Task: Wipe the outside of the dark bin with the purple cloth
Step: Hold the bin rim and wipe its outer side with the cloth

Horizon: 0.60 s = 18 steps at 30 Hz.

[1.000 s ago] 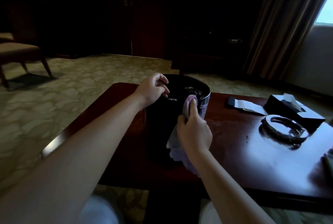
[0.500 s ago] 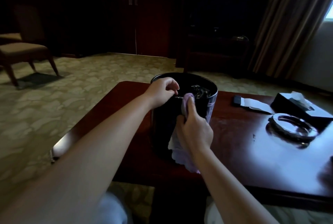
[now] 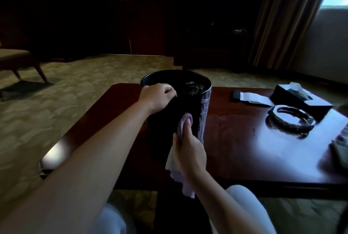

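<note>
The dark round bin [image 3: 162,130] stands upright on the reddish-brown wooden table [image 3: 235,149], a little left of its middle. My left hand [image 3: 157,97] grips the bin's near-left rim with curled fingers. My right hand [image 3: 188,149] presses the purple cloth [image 3: 185,120] flat against the bin's near side, about halfway down the wall, with the thumb around the cloth's edge. The cloth's loose end hangs below my wrist past the table's front edge. Something dark and crumpled lies inside the bin.
On the table's right part sit a glass ashtray [image 3: 291,119], a dark tissue box [image 3: 299,96] and a small dark item with white paper [image 3: 248,98]. A chair [image 3: 20,60] stands on the carpet far left. Curtains [image 3: 282,17] hang at the back right.
My right hand has slid the cloth down from near the bin's rim to about mid-height on its side. My left hand still holds the rim.
</note>
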Tool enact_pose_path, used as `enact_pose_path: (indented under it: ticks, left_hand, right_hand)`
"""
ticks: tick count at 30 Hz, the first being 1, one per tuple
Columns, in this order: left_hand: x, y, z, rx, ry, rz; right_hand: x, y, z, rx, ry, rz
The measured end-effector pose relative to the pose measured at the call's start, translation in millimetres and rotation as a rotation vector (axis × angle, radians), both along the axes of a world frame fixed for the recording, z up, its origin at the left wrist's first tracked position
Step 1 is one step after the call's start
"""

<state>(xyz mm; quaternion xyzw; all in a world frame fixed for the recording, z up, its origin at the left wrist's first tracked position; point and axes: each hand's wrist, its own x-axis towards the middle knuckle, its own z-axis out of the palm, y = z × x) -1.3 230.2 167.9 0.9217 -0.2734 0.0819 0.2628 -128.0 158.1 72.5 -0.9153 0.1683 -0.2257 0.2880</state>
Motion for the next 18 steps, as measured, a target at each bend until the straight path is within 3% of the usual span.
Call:
enact_pose_path:
  ticks: [5,8,10,14,18]
  left_hand:
    - [1,-14,1,-0.001,-0.005,0.07]
    - [-6,-30,6,-0.034,0.002,0.032]
    - [-10,-38,7,-0.02,-0.037,0.041]
    - [-16,-45,-10,0.095,-0.296,0.118]
    - [-9,-44,-25,-0.052,-0.667,0.126]
  right_hand:
    - [14,-12,16,0.052,-0.024,-0.02]
    - [23,-10,12,0.062,0.058,-0.014]
    - [23,-11,-10,0.217,0.134,-0.03]
    - [13,-17,-57,0.551,0.352,-0.076]
    - [15,-25,-71,0.649,0.419,-0.082]
